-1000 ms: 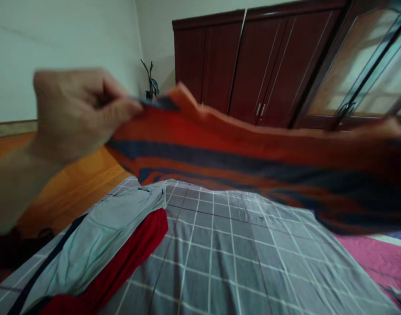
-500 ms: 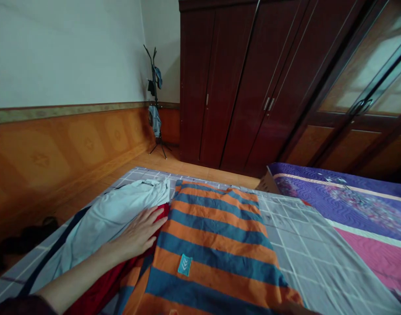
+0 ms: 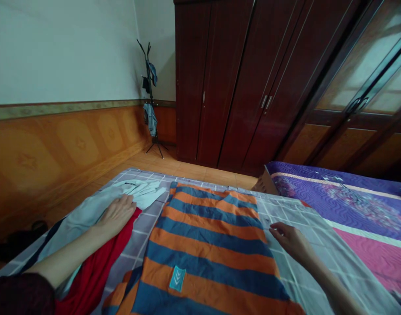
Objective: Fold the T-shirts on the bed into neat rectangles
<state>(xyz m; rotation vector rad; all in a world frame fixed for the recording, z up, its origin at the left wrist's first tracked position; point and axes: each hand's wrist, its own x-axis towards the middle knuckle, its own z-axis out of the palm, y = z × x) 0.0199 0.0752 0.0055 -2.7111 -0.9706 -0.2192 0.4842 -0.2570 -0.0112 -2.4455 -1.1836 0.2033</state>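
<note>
An orange and blue striped garment [image 3: 210, 236], with a small teal patch [image 3: 177, 278] near its lower left, lies spread on the bed. To its left, my left hand [image 3: 120, 212] is closed, its fingers curled down at the top end of a red garment [image 3: 102, 267]. Under and beside that arm lies a pale, whitish garment [image 3: 148, 192] with a dark strip along its left side. My right hand [image 3: 285, 234] hovers just off the striped garment's right edge, fingers apart from the thumb and loosely bent, holding nothing visible.
A grey checked sheet [image 3: 279, 214] covers the bed. Beyond its far edge stand a dark red wardrobe [image 3: 220, 87] and a coat rack [image 3: 151, 96]. On the right is a purple and pink quilt [image 3: 351, 197], with a cardboard-coloured box [image 3: 268, 181] at its corner.
My left hand has drawn the red garment leftward off the striped one's side, baring checked sheet between them. My right hand has risen into view from the lower right.
</note>
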